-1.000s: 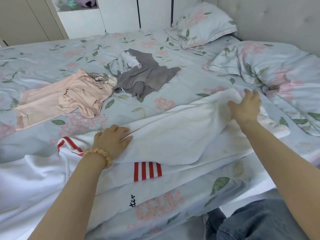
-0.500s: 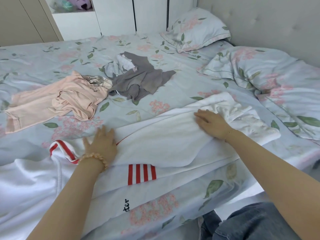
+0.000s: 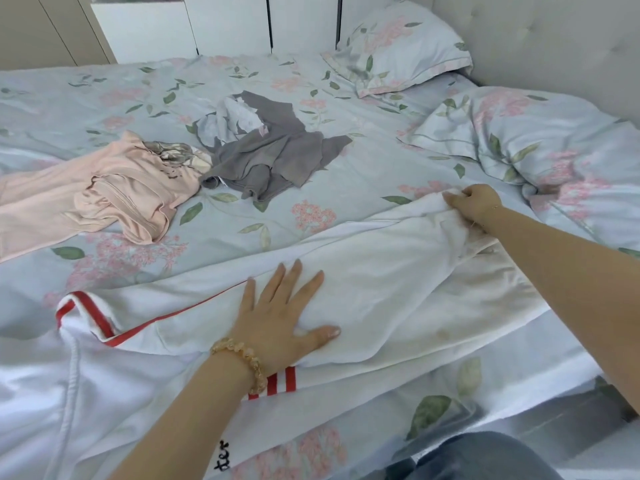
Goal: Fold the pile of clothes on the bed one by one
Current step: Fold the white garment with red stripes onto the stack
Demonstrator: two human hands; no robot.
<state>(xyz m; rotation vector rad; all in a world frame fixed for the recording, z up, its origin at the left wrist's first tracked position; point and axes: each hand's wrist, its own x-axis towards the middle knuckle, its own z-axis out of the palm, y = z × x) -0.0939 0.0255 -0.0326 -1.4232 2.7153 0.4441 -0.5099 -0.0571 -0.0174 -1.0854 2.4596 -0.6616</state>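
My left hand [image 3: 284, 323], fingers [image 3: 294, 282] straight and spread, presses flat on the white garment [image 3: 398, 289] at lower centre of the frame; a beaded bracelet [image 3: 242, 358] circles that wrist. My right hand [image 3: 476, 204], at right of centre, has its fingers curled, bunching the far edge of the same white garment in a grip. The white garment lies across the near part of the bed [image 3: 277, 81], from the lower left of the frame to the right hand; it shows red trim [image 3: 173, 315] running left of my left hand, a block of red stripes [image 3: 277, 382] just below my left wrist, and black lettering [image 3: 225, 459] at the bottom edge. At left of the frame a pink garment [image 3: 104, 195] lies crumpled on the bed, touching a grey garment [image 3: 270, 157] at upper centre; a pale cloth [image 3: 239, 116] rests on the grey one. A floral pillow [image 3: 398, 46] sits at upper right against the padded headboard [image 3: 536, 36], and a bunched floral duvet [image 3: 536, 140] lies at right. White cabinet doors [image 3: 225, 22] stand at the top. Blue denim [image 3: 485, 459] shows at lower right.
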